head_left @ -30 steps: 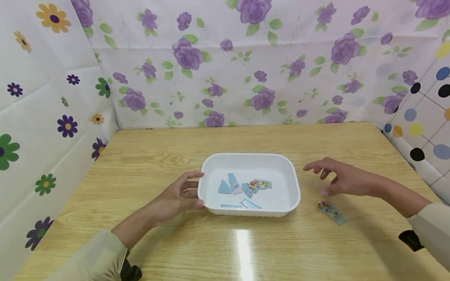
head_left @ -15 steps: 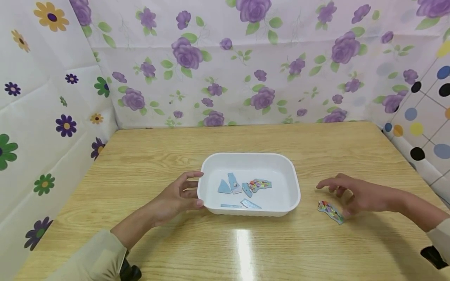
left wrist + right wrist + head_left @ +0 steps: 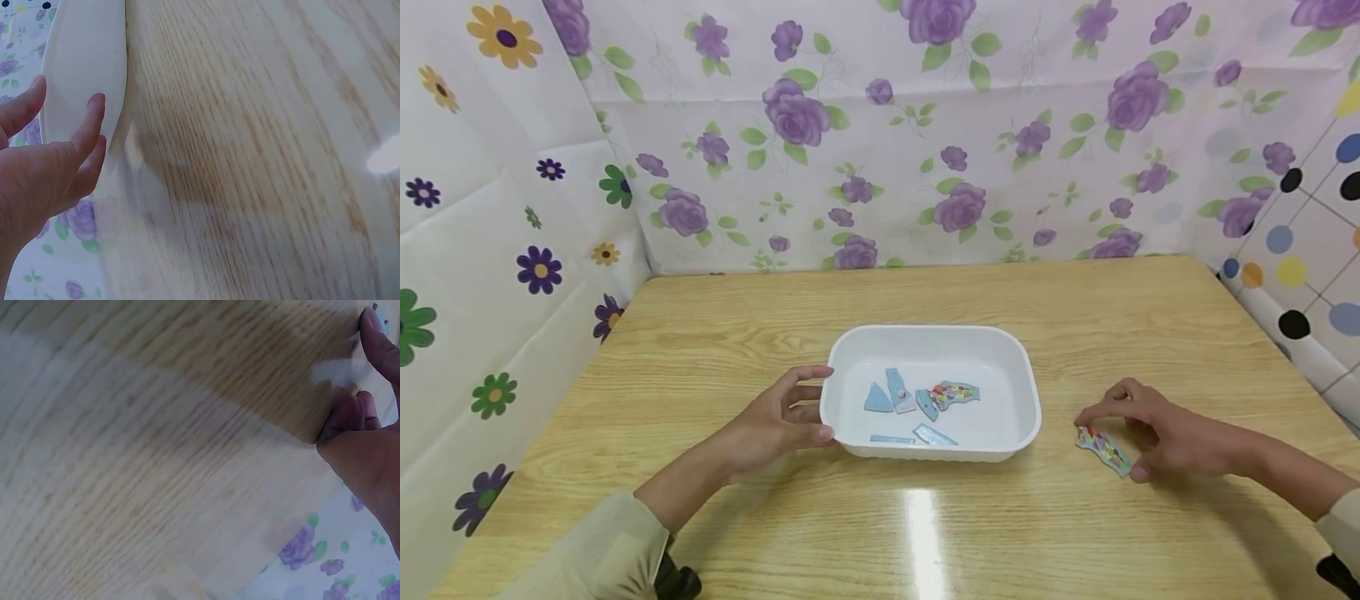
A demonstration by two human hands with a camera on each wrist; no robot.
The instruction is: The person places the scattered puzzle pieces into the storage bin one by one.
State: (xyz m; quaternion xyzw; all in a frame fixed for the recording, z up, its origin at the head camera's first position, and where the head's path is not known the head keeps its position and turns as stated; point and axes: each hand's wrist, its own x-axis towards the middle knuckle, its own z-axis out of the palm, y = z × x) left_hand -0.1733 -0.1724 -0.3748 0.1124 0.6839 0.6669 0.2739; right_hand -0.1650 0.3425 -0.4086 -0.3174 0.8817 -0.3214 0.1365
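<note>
My left hand [image 3: 775,421] holds the left end of a white plastic tray [image 3: 1011,446], index fingertip at the rim and thumb at the near corner. In the left wrist view its fingers lie along the wall of the tray [image 3: 84,56]. Right of the tray, a flat multicoloured puzzle piece [image 3: 1103,450] with light-blue edges lies on the table. My right hand [image 3: 1176,433] grips this piece by its two ends, index finger at the far end and thumb at the near one. In the right wrist view, the piece is mostly out of frame beyond the fingers.
Inside the tray are several light-blue pieces [image 3: 877,398] and another multicoloured piece [image 3: 957,393]. The wooden table [image 3: 760,533] meets a flowered cloth [image 3: 880,150] at the back. Patterned cloths also stand at the left and right sides.
My right hand moved right and toward me, then its index finger and thumb came down onto the puzzle piece's ends. My left hand and the tray have stayed in place.
</note>
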